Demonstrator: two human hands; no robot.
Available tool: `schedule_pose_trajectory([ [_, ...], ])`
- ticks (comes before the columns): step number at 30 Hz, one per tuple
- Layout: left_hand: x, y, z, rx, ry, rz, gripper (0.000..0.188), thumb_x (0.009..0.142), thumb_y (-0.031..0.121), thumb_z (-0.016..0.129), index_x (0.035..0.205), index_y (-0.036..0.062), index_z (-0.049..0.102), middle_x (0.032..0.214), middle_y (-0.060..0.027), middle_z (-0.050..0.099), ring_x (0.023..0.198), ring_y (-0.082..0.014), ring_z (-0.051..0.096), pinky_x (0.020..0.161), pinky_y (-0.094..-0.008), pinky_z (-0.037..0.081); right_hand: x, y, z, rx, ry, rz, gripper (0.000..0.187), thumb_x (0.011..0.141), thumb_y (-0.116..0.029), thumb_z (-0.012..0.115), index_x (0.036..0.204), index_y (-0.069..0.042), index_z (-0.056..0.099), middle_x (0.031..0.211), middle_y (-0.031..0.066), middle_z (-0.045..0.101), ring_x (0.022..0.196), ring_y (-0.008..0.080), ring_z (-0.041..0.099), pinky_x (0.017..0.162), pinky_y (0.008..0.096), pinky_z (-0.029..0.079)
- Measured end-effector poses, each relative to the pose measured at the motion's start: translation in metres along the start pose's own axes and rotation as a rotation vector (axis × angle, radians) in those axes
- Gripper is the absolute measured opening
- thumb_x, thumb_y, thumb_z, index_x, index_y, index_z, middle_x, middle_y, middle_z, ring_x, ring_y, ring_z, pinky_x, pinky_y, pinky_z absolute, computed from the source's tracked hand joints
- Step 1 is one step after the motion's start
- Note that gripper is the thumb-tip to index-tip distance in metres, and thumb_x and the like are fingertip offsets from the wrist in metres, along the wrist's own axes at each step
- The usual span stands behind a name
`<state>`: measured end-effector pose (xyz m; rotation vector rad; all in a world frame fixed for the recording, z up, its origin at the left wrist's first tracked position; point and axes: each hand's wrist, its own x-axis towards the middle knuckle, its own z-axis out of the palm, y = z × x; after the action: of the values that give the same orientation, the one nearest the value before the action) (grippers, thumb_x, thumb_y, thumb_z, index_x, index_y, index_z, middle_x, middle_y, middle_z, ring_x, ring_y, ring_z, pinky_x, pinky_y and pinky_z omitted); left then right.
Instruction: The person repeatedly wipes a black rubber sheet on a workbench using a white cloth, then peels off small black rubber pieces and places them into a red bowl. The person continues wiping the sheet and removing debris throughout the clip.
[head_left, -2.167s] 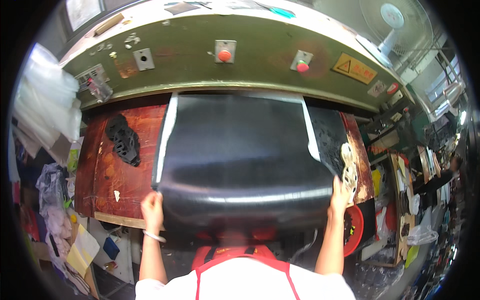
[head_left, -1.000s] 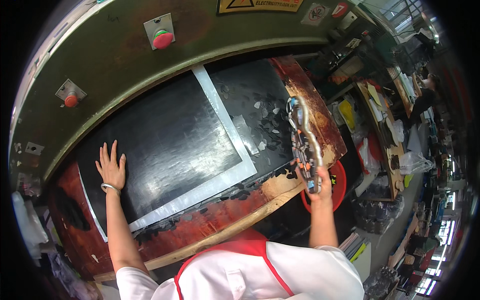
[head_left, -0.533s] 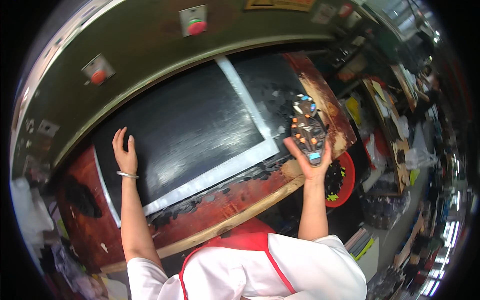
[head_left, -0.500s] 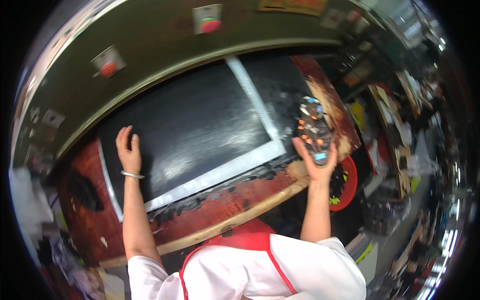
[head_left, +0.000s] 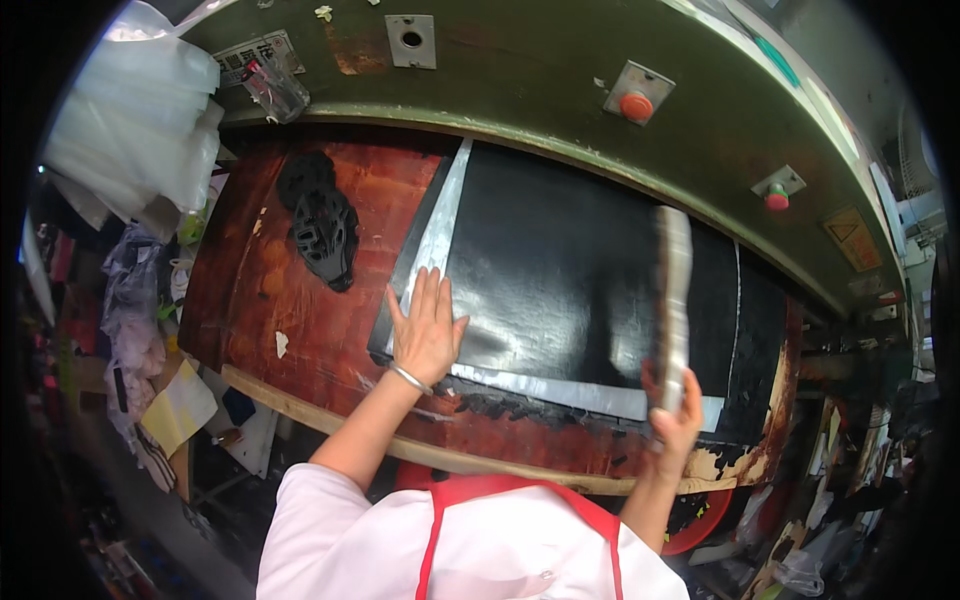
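My left hand (head_left: 427, 335) lies flat with its fingers spread at the left end of a glossy black sheet (head_left: 550, 260), beside a pale strip (head_left: 438, 235). In my right hand (head_left: 680, 415) a sole-shaped cutting die (head_left: 674, 290) is gripped by its near end. It stands edge-on above the right part of the sheet, its metal band blurred by motion; its face is hidden. Several black sole-shaped pieces (head_left: 322, 225) with cut-out openings lie to the left on the red board (head_left: 240, 290).
A green machine beam (head_left: 530, 75) with a red button (head_left: 636, 106) spans the back. A wooden strip (head_left: 430, 450) edges the board in front. A red basin (head_left: 705, 525) stands below at right. White plastic bags (head_left: 140, 110) hang at far left.
The view has swung left, bringing the black sole-shaped pieces into full sight. My left hand has come down onto the sheet. The die has turned edge-on and come over the sheet.
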<state>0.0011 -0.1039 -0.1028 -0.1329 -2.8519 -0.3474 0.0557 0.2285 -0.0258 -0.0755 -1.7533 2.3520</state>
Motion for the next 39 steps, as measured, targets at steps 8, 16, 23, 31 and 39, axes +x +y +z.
schedule_pose_trajectory([
  [8,0.005,-0.004,-0.005,-0.114,-0.058,-0.031,0.059,0.086,0.023,0.062,0.134,-0.0054,0.043,0.144,-0.0221,0.039,0.139,-0.0347,0.032,0.109,-0.0631,0.018,0.045,0.099,0.166,-0.966,-0.158,-0.285,0.076,0.053,-0.008,0.087,0.123,-0.004,0.055,0.131,0.0283,0.044,0.117,0.0387,0.052,0.096,0.0403,0.047],
  [16,0.022,-0.005,-0.006,-0.093,-0.044,-0.017,0.059,0.086,0.021,0.061,0.136,-0.0049,0.041,0.144,-0.0209,0.040,0.139,-0.0337,0.032,0.109,-0.0610,0.021,0.049,0.114,0.166,-1.241,-0.305,-0.423,0.089,0.070,-0.024,0.081,0.139,0.008,0.034,0.140,0.0443,0.019,0.131,0.0632,0.020,0.107,0.0611,0.028],
  [23,0.075,-0.011,0.016,-0.100,0.060,-0.032,0.047,0.088,0.018,0.059,0.130,-0.0009,0.050,0.138,-0.0176,0.045,0.136,-0.0311,0.037,0.110,-0.0547,0.025,0.048,0.083,0.132,-0.931,-0.526,-0.562,0.041,0.072,-0.015,0.077,0.106,0.003,0.064,0.111,0.0205,0.064,0.110,0.0381,0.060,0.097,0.0508,0.046],
  [31,0.124,-0.023,0.008,-0.304,0.266,-0.043,0.031,0.083,0.003,0.062,0.113,0.0044,0.064,0.106,-0.0137,0.059,0.097,-0.0322,0.055,0.087,-0.0423,0.042,0.230,0.035,0.017,-0.831,0.350,-0.534,0.069,0.092,-0.016,0.061,0.147,0.003,0.024,0.138,0.0215,0.043,0.123,0.0302,0.047,0.103,0.0392,0.038],
  [39,0.118,-0.005,0.027,-0.356,0.037,-0.156,0.016,0.086,0.012,0.064,0.100,0.0044,0.064,0.077,-0.0101,0.060,0.077,-0.0296,0.055,0.072,-0.0405,0.042,0.340,-0.003,-0.012,-1.231,0.668,-0.635,0.093,0.096,-0.042,0.049,0.143,0.015,-0.008,0.148,0.0403,0.001,0.141,0.0499,0.005,0.116,0.0526,0.007],
])
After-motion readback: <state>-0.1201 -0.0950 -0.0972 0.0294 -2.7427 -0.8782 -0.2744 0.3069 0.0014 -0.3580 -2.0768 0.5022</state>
